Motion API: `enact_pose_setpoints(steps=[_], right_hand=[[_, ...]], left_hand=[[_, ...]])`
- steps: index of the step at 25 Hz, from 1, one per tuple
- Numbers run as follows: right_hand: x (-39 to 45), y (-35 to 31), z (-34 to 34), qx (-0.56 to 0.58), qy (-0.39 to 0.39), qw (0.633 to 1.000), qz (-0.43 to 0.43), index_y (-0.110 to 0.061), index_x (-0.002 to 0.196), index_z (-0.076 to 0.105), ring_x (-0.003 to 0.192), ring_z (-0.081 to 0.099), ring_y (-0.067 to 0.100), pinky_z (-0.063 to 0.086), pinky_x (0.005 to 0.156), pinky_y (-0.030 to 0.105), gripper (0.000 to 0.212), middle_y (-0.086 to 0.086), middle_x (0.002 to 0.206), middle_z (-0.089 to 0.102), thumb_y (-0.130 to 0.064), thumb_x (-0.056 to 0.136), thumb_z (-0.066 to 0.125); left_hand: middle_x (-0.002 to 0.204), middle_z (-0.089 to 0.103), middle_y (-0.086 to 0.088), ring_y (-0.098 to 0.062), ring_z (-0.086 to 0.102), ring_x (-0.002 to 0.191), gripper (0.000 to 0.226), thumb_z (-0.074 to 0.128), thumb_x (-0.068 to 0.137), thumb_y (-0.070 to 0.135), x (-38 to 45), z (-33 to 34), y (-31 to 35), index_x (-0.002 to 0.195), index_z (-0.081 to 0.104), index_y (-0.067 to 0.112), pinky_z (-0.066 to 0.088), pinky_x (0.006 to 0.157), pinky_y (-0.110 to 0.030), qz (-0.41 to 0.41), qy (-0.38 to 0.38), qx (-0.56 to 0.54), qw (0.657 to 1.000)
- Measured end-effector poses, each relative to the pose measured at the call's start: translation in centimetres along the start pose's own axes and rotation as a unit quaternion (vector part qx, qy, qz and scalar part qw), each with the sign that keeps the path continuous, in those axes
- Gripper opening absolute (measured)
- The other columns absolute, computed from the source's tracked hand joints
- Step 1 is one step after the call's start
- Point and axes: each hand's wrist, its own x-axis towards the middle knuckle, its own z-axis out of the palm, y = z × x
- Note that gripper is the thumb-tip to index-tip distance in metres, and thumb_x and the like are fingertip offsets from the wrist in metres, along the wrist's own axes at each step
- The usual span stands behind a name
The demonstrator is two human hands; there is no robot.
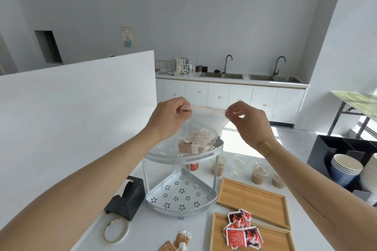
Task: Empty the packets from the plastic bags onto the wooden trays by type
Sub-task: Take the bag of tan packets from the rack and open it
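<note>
Two hands raise zip bag [201, 126] upright — left hand [169, 116] and right hand [247, 121] pinch seal ends for opening; far tray [253, 199] awaits pale packets [199, 140].

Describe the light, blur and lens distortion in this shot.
Head view: daylight from the right, bright patch on the floor; wide-angle bends the partition and forearms; bag held by left hand and right hand is hazy, its packets soft.

Both arms raised, outstretched — left hand [166, 117] and right hand [250, 122] with fingers pinched, level.
</note>
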Motion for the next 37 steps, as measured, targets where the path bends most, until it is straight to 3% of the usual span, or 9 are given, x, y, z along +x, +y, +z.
enact_pose_setpoints(steps=[3,6,11,14,17,21,23,26,37], right_hand=[[-0.1,-0.5,-2.8,0.028,0.038,0.999,-0.009,-0.021,0.094,0.068,0.081,0.063,0.004,0.047,0.076,0.018,0.005,-0.012,0.086,0.068,-0.024,0.092,0.065],[-1.5,-0.1,-5.4,0.078,0.054,0.995,0.016,-0.026,0.088,0.066,0.079,0.063,-0.007,0.046,0.071,0.008,0.003,-0.023,0.083,0.066,-0.024,0.090,0.068],[-7.9,2.7,-7.1,0.123,0.012,0.990,0.073,-0.019,0.088,0.071,0.080,0.067,0.003,0.050,0.074,0.009,0.002,-0.010,0.087,0.074,-0.018,0.087,0.072],[-13.2,5.5,-6.5,0.128,-0.037,0.984,0.120,-0.022,0.087,0.073,0.081,0.069,0.007,0.053,0.076,0.017,0.005,-0.008,0.085,0.075,-0.017,0.085,0.074],[-18.5,7.7,-5.2,0.132,-0.068,0.972,0.185,-0.023,0.083,0.073,0.078,0.069,0.010,0.053,0.071,0.014,0.009,-0.009,0.083,0.074,-0.014,0.084,0.075],[-25.2,9.7,-3.5,0.153,-0.083,0.943,0.284,-0.026,0.075,0.073,0.074,0.067,0.011,0.051,0.069,0.019,0.016,-0.006,0.079,0.074,-0.012,0.083,0.075],[-28.1,10.0,-2.9,0.145,-0.086,0.937,0.307,-0.027,0.073,0.072,0.071,0.066,0.009,0.050,0.067,0.016,0.020,-0.009,0.077,0.073,-0.010,0.083,0.075],[-31.6,9.9,-2.2,0.108,-0.102,0.937,0.317,-0.028,0.073,0.071,0.075,0.067,0.008,0.052,0.071,0.018,0.019,-0.014,0.078,0.073,-0.012,0.084,0.075],[-34.3,9.3,0.1,0.002,-0.193,0.941,0.277,-0.037,0.075,0.064,0.074,0.063,0.007,0.053,0.067,0.025,0.014,-0.016,0.075,0.067,-0.028,0.084,0.070]], left_hand=[[0.080,0.065,0.013,-0.002,0.057,0.071,0.004,0.069,0.087,0.018,0.2,0.2,1.7,0.089,0.066,0.020,0.040,0.066,-0.003,0.013,0.018,-0.060,0.998],[0.081,0.068,0.011,-0.009,0.060,0.073,0.004,0.071,0.086,0.014,-0.4,0.9,3.5,0.089,0.069,0.016,0.046,0.075,-0.015,0.018,0.005,-0.144,0.989],[0.083,0.070,0.007,-0.008,0.065,0.076,0.017,0.072,0.085,0.008,-4.8,4.7,3.8,0.086,0.066,0.025,0.053,0.078,-0.021,-0.004,-0.098,-0.246,0.964],[0.083,0.071,0.003,-0.020,0.067,0.078,0.011,0.074,0.085,0.012,-8.8,8.5,2.1,0.088,0.068,0.021,0.055,0.076,-0.028,-0.036,-0.152,-0.243,0.957],[0.082,0.071,0.007,-0.012,0.066,0.076,0.010,0.075,0.084,0.018,-13.1,12.4,0.3,0.085,0.067,0.024,0.052,0.075,-0.021,-0.066,-0.201,-0.219,0.953],[0.086,0.073,0.003,-0.015,0.068,0.082,0.006,0.076,0.082,0.024,-18.6,17.0,-1.4,0.085,0.071,0.025,0.053,0.079,-0.026,-0.138,-0.241,-0.226,0.934],[0.082,0.072,0.007,-0.003,0.064,0.075,0.003,0.076,0.083,0.022,-20.9,18.5,-1.6,0.084,0.073,0.023,0.049,0.072,-0.014,-0.166,-0.245,-0.228,0.927],[0.076,0.068,0.020,0.006,0.059,0.069,0.014,0.074,0.084,0.020,-23.4,19.8,-2.2,0.077,0.070,0.032,0.042,0.065,-0.006,-0.175,-0.259,-0.210,0.926],[0.099,0.061,0.016,-0.002,0.059,0.090,0.012,0.070,0.086,0.021,-26.3,21.1,-1.9,0.097,0.069,0.027,0.049,0.075,-0.017,-0.165,-0.257,-0.181,0.935]])
